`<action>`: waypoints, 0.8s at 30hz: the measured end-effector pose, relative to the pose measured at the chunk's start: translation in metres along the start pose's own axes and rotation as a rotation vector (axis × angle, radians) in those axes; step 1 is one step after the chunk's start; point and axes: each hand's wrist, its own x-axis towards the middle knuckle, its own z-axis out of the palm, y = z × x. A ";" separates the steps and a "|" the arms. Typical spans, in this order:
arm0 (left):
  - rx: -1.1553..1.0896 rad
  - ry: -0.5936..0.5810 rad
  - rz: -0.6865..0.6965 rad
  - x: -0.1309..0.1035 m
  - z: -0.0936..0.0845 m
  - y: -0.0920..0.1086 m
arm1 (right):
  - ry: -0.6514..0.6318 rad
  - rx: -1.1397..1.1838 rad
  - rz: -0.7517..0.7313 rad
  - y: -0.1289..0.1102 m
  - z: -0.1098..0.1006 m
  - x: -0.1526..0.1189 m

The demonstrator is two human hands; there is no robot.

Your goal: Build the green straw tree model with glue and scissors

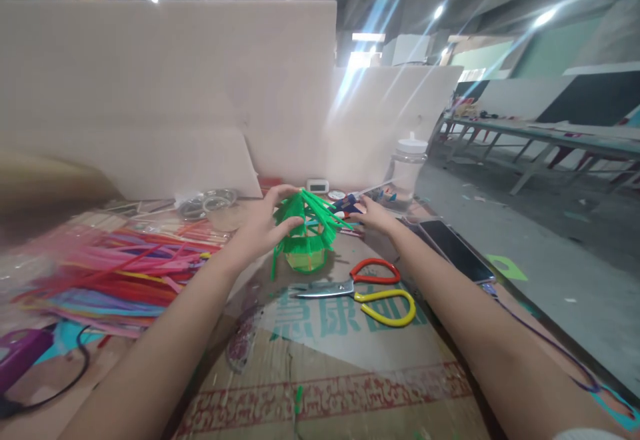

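Note:
A small green craft piece (306, 243) with a sloping roof of green strips stands on the cardboard in the middle. My left hand (277, 221) is around its left side, thumb and fingers closed against the green strips. Behind and right of it, my right hand (374, 217) has its fingers at a dark blue and white item (346, 205); whether they grip it is too blurred to tell. Scissors (357, 290) with one red and one yellow handle lie in front of the craft piece, blades pointing left.
Colourful fuzzy stems (130, 273) are heaped at the left, near a purple tool (25, 360) with a cable. A phone (456, 250) and a clear bottle (406, 170) are on the right. White boards (170, 87) stand behind the table.

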 end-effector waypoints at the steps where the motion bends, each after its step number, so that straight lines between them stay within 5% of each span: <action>1: 0.018 0.008 0.016 0.000 0.000 0.000 | -0.010 0.023 -0.004 -0.001 0.003 0.002; 10: 0.235 -0.060 0.190 0.001 -0.004 0.014 | 0.101 0.137 0.050 -0.008 0.018 -0.001; 24: 0.477 0.102 0.539 -0.006 0.003 0.009 | 0.179 0.614 0.022 -0.050 -0.055 -0.064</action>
